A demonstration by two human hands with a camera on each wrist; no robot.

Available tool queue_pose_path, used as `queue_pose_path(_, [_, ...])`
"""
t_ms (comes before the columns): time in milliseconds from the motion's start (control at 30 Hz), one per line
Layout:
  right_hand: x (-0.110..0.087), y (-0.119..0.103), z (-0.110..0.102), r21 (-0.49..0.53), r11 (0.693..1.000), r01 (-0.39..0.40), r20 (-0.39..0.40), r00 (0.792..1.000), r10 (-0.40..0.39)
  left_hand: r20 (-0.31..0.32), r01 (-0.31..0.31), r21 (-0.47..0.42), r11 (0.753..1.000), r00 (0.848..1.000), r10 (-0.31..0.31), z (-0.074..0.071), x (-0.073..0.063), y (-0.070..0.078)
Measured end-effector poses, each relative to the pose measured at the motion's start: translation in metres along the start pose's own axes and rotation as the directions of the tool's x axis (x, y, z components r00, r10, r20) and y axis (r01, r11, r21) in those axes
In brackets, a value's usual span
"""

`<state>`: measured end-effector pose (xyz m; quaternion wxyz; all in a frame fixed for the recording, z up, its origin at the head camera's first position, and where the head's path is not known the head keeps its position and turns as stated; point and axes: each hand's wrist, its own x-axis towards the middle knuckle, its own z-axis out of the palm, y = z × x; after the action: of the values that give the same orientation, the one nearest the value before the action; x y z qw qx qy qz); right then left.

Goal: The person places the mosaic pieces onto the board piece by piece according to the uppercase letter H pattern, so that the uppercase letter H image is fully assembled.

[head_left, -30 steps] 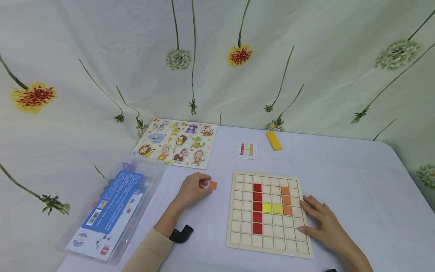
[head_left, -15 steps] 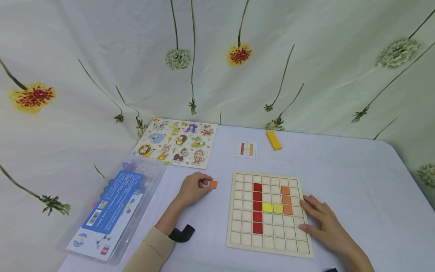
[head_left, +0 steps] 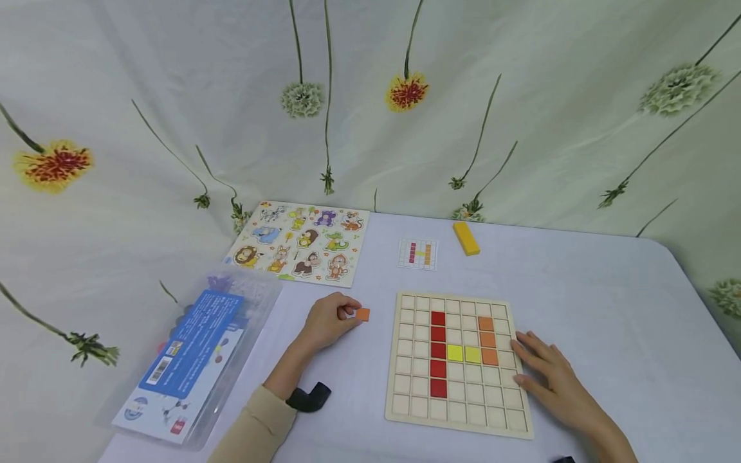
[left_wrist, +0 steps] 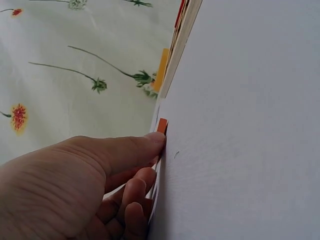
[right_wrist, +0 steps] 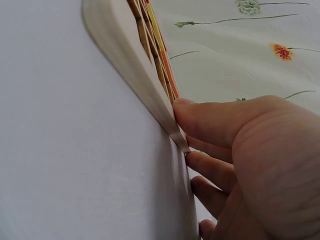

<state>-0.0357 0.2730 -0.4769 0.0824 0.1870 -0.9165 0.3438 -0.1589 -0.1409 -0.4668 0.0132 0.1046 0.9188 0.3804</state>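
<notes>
An orange square tile [head_left: 363,314] is pinched by my left hand [head_left: 328,321], thumb against index finger, low over the table left of the board. In the left wrist view the orange tile [left_wrist: 162,125] pokes out past the thumb tip. To the right lies a wooden grid board [head_left: 419,406]. It bears a column of red tiles [head_left: 439,368], two yellow tiles [head_left: 455,354] and three orange tiles [head_left: 487,340]. My right hand [head_left: 552,379] rests at the board's right edge, fingers loosely extended. Its thumb [right_wrist: 192,112] touches the board's side in the right wrist view.
A small pattern card [head_left: 418,255] and a yellow block [head_left: 466,239] lie behind the board. Back left is an animal puzzle board [head_left: 301,244]. A clear plastic case [head_left: 191,360] with a blue label stands at the left. A flowered cloth [head_left: 370,116] hangs behind the table.
My right thumb has shifted slightly outward along the board's right edge. The left hand keeps its pinch on the orange tile, almost still.
</notes>
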Motion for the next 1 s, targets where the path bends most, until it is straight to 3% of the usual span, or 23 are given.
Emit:
queue_pose_path(367, [-0.001,0.002,-0.001,-0.006,1.0,0.026,-0.005,1.0,-0.026,0.005,0.03,-0.032,0.999,1.0,-0.03,-0.005,-0.002,0.006])
queue_pose_path(567, [-0.001,0.0,-0.001,0.004,1.0,0.005,-0.003,1.0,-0.005,0.018,0.001,-0.053,0.999,1.0,0.0,-0.008,0.0,0.017])
queue_pose_path(767, [-0.001,-0.002,-0.001,0.024,1.0,-0.008,0.004,1.0,0.008,0.055,-0.045,-0.124,0.991,0.997,0.052,-0.009,0.0,0.046])
queue_pose_path(1000, [0.0,-0.002,-0.001,0.023,1.0,-0.015,0.011,1.0,0.014,0.122,-0.132,-0.2,0.971,0.98,0.158,0.005,-0.003,0.095])
